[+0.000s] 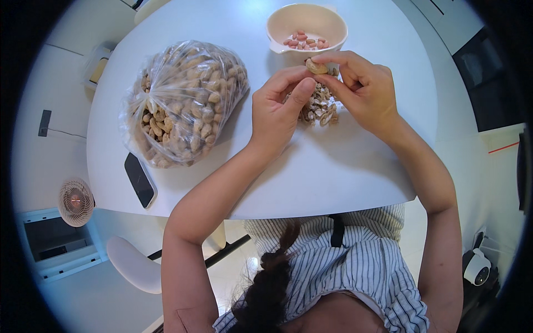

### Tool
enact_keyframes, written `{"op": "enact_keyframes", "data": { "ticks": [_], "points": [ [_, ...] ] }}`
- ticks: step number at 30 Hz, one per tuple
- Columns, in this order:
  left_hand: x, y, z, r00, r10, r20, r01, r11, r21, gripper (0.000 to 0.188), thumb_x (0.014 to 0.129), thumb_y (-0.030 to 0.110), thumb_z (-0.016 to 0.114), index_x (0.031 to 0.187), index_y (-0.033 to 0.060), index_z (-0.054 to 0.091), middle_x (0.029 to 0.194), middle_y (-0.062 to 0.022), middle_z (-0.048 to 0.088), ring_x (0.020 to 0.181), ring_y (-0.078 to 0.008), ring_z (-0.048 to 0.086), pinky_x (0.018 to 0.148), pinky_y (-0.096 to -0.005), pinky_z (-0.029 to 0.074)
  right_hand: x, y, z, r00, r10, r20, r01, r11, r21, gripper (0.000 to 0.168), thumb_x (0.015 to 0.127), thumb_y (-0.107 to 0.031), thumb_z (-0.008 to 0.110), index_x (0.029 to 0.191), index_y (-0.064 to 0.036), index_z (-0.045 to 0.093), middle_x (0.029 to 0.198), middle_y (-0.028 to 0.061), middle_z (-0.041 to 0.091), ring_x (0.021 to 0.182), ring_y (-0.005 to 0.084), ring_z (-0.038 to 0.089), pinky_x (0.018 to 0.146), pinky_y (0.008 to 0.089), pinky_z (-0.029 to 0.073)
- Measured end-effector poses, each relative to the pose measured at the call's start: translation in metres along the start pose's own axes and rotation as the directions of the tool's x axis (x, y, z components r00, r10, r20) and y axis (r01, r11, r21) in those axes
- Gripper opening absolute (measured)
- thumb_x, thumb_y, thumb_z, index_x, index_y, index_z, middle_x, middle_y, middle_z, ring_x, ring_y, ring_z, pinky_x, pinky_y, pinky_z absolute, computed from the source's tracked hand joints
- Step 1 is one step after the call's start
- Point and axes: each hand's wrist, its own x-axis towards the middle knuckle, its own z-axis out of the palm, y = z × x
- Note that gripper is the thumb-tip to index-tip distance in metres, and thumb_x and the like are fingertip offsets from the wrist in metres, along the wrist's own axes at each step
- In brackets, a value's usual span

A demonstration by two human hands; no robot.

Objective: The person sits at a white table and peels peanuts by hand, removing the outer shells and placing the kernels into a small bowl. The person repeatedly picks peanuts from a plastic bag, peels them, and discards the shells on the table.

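My right hand (pixel 368 93) pinches a peanut in its shell (pixel 317 67) between thumb and forefinger. Close against it from the left is my left hand (pixel 277 106), with thumb and fingers bent towards the nut. Whether those left fingertips grip anything is hidden. Below the hands lies a pile of broken peanut shells (pixel 322 104), partly covered by the fingers. Just beyond the hands stands a cream bowl (pixel 306 18) with two small side handles. Several pinkish shelled peanuts (pixel 306 40) rest in the bottom of this bowl.
A large clear plastic bag (pixel 189 100) full of unshelled peanuts takes up the table's left side. Near the white table's (pixel 354 179) front left edge lies a smartphone (pixel 140 180). A round fan (pixel 75 202) and a pale chair (pixel 133 264) are at the left, off the table.
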Motion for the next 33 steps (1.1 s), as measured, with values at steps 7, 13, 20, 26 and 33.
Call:
{"op": "enact_keyframes", "data": {
  "ticks": [7,13,20,26,33],
  "points": [
    [-0.001,0.001,0.001,0.995,-0.103,0.012,0.103,0.994,-0.039,0.024,0.085,0.016,0.058,0.101,-0.0013,0.057,0.090,-0.0039,0.060,0.079,-0.0084,0.055,0.072,-0.0221,0.045,-0.008,-0.001,0.006,0.996,0.013,0.091,-0.007,0.998,-0.069,0.028,0.069,-0.012,0.068,0.096,-0.014,0.060,0.046,0.0008,0.037,0.038,0.0118,0.037,0.039,0.0253,0.032],
    [0.000,0.003,-0.002,0.995,-0.078,0.069,0.086,0.990,-0.115,0.022,0.086,0.012,0.054,0.103,-0.0031,0.053,0.094,-0.0063,0.058,0.084,-0.0095,0.055,0.075,-0.0229,0.044,0.003,0.000,-0.007,0.941,0.064,0.333,-0.077,0.997,0.024,0.041,0.070,-0.008,0.065,0.110,-0.016,0.058,0.049,0.0032,0.042,0.043,0.0133,0.042,0.042,0.0261,0.034],
    [-0.001,0.004,-0.005,0.981,-0.064,0.185,0.086,0.990,-0.114,0.019,0.085,0.011,0.051,0.099,-0.0022,0.053,0.093,-0.0052,0.057,0.086,-0.0096,0.054,0.077,-0.0234,0.044,0.004,0.008,-0.010,0.908,-0.032,0.417,-0.037,0.987,0.155,0.040,0.070,-0.007,0.065,0.109,-0.013,0.059,0.051,0.0041,0.042,0.044,0.0146,0.040,0.043,0.0272,0.033],
    [-0.002,0.004,0.001,0.989,-0.069,0.133,0.088,0.986,-0.140,0.021,0.085,0.013,0.055,0.100,-0.0013,0.055,0.092,-0.0043,0.058,0.083,-0.0080,0.054,0.074,-0.0215,0.044,0.002,-0.001,-0.013,0.935,0.024,0.354,-0.023,1.000,-0.009,0.031,0.069,-0.013,0.067,0.099,-0.014,0.060,0.053,0.0037,0.049,0.045,0.0173,0.048,0.044,0.0262,0.038],
    [-0.002,0.001,0.000,0.994,-0.073,0.079,0.077,0.996,-0.050,0.023,0.084,0.016,0.059,0.100,-0.0008,0.057,0.089,-0.0039,0.061,0.079,-0.0070,0.055,0.069,-0.0191,0.044,-0.001,-0.002,-0.008,0.963,-0.133,0.235,0.182,0.962,-0.203,0.029,0.069,-0.015,0.067,0.098,-0.016,0.059,0.064,0.0040,0.059,0.055,0.0197,0.059,0.049,0.0290,0.046]
  ]
}}
